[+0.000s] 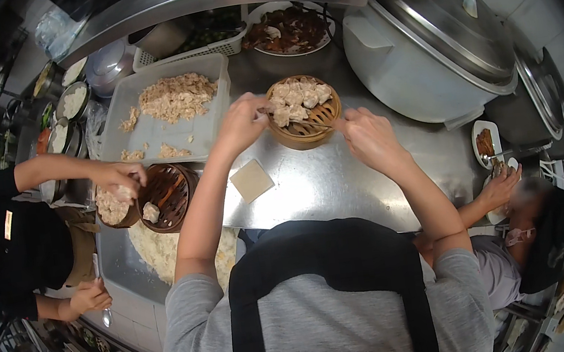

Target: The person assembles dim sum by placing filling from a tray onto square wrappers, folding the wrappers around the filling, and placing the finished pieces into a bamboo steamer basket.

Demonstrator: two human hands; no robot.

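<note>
On the steel counter stands a round bamboo steamer (305, 141) with slats showing at its right side. Several pale, pleated dumplings (300, 94) crowd its far and left part. My left hand (245, 125) is closed in a pinch at the steamer's left rim, against the nearest dumplings; what its fingertips hold is hidden. My right hand (370, 139) grips a thin metal tool (312, 125) that reaches left over the slats. A small stack of square, pale wrappers (252, 180) lies on the counter beside my left forearm.
A translucent tub (216, 78) holds minced filling (175, 97). At left, a co-worker's hand (122, 179) is over a darker steamer (190, 206). A large lidded pot (388, 62) stands right; a plate of dark food (288, 29) sits behind. Another person's hand (501, 188) is at right.
</note>
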